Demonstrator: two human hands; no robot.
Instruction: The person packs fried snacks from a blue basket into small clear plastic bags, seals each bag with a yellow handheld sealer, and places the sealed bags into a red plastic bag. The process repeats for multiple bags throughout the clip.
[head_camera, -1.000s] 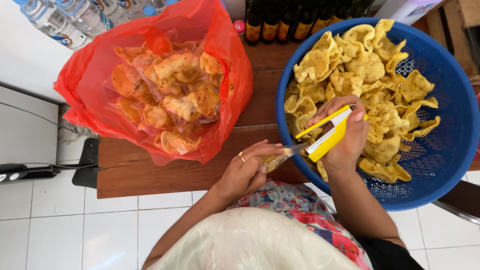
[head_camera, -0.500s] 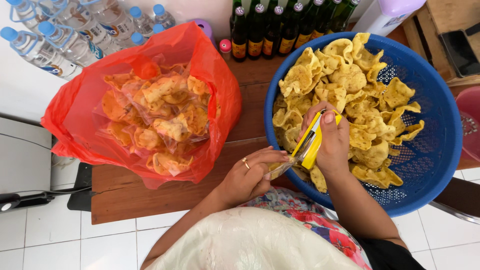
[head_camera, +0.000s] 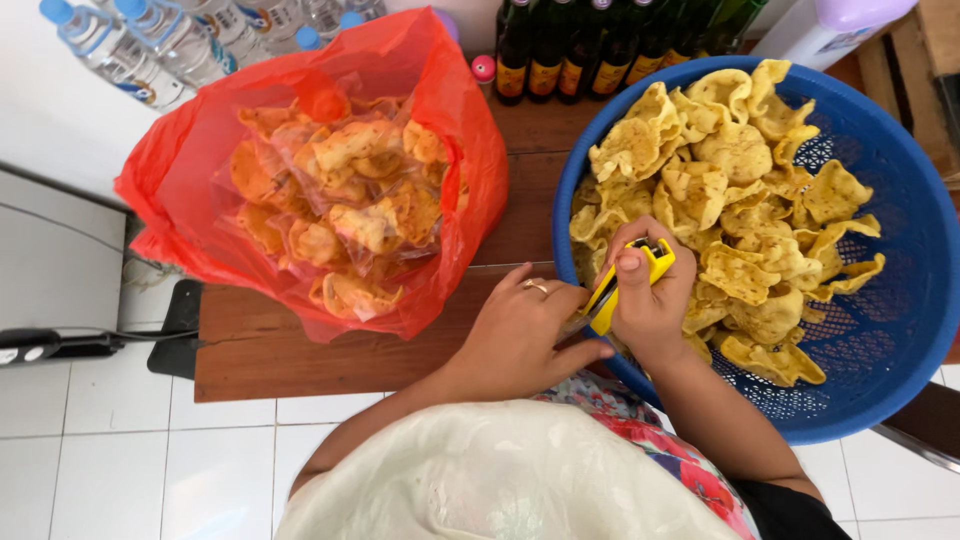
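Over blue mesh basket (head_camera: 905, 330), right hand (head_camera: 650, 300), yellow stapler (head_camera: 625, 282)

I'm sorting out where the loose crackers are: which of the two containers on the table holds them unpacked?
The blue basket on the right; its crackers lie loose. In the red plastic bag on the left, they sit in clear packets.

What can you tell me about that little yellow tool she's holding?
The yellow tool looks like a small hand stapler, plastic-looking yellow with a dark part at its upper end and a metal-looking tip lower down. It slants from upper right to lower left over the near rim of the blue basket. The right hand wraps around it, thumb on top; the left hand meets its lower tip.
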